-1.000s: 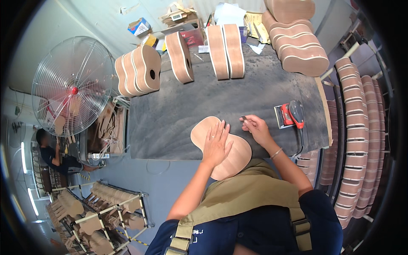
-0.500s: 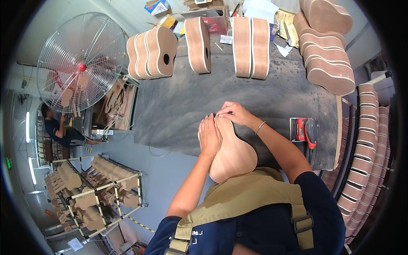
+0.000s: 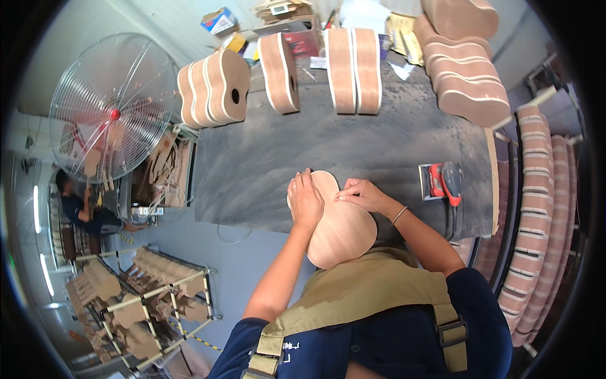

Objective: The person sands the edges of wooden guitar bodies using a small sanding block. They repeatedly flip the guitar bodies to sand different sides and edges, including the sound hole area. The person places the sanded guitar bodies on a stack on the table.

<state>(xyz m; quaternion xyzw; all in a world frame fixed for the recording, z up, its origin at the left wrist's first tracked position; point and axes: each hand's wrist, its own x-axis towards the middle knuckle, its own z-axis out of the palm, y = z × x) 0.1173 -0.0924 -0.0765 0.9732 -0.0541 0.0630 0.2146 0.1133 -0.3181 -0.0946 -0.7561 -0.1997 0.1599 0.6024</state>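
A pale brown wooden ukulele body [image 3: 341,227] rests at the table's near edge against my apron, its smooth, hole-less face up and its narrower end pointing away from me. My left hand [image 3: 305,201] lies along the upper left of that face, fingers stretched out and thumb side inward. On the other side my right hand [image 3: 363,194] has its fingers bent together in a pinch, the tips touching the body near its waist. Whatever may be between those fingertips is too small to make out.
A red and grey power sander [image 3: 447,182] lies on the dark table [image 3: 252,164] to the right. Ukulele bodies [image 3: 214,88] stand along the back, with a stack [image 3: 470,82] at the far right. Left are a large fan [image 3: 115,114], a loaded rack [image 3: 145,303] and a seated person [image 3: 88,208].
My right hand has moved from the body's far end toward me, down to its right waist. My left hand keeps its place on the wood. The whole view has shifted slightly.
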